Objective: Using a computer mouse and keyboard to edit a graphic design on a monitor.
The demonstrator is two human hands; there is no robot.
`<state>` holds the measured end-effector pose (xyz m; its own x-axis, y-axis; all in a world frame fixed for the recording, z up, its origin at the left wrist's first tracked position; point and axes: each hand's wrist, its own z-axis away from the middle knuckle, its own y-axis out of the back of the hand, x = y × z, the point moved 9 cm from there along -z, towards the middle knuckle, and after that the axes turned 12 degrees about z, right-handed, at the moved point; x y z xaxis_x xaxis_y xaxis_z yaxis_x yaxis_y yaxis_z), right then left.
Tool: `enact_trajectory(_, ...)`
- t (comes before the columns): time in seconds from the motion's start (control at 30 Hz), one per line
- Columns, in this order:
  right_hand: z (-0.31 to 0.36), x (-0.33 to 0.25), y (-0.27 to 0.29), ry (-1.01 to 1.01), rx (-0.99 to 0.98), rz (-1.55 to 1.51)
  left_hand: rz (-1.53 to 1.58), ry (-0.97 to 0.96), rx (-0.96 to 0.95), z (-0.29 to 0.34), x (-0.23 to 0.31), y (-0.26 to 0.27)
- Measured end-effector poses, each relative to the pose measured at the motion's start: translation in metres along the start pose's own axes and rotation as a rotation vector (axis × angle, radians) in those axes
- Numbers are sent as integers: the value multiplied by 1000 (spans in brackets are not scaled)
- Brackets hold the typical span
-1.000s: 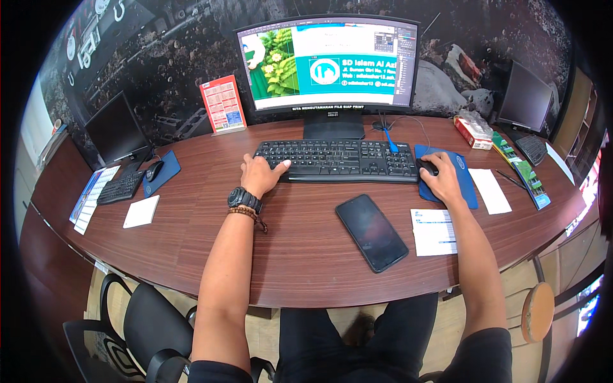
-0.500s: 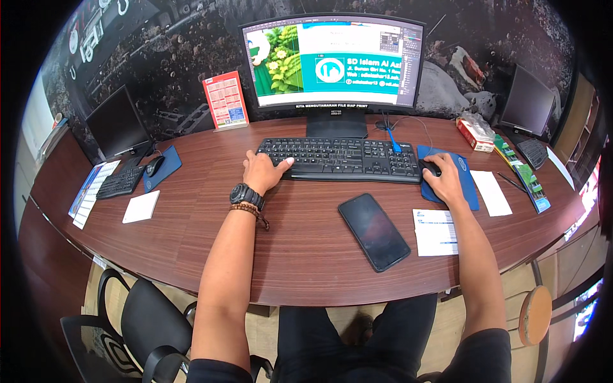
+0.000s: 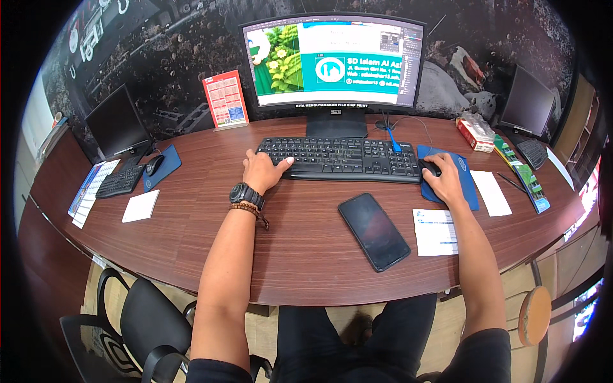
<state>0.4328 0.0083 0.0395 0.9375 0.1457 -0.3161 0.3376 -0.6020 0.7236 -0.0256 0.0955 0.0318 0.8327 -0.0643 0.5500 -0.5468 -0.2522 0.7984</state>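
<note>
Nothing visibly shifts since last frame. Right hand [image 3: 446, 180] cups mouse [image 3: 431, 168]; keyboard [image 3: 341, 161] lies left of it, long axis sideways, reaching left hand [image 3: 262, 173], which rests ungrasping at its left end.

A single fisheye head camera, the left one of a side-by-side pair, is looking from above the near edge of the table [image 3: 300, 274], facing forward and steeply down toward the far edge. It is standing close enough that the wearer's thighs [image 3: 303, 338] are showing below the near edge, while the keyboard [image 3: 338, 159] is lying near mid-view. The lens is reaching both table ends, bowing the near edge, and catching the monitor [image 3: 345, 64] from the front at the far edge.
</note>
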Motion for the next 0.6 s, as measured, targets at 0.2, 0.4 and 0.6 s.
enact_trajectory(0.2,0,0,0,-3,-6,-3,-4,2,1,2,1,2)
enact_trajectory(0.4,1,2,0,-7,-8,-1,-3,14,-14,4,5,3)
enact_trajectory(0.6,3,-17,5,-4,-33,18,-7,19,-26,2,0,1)
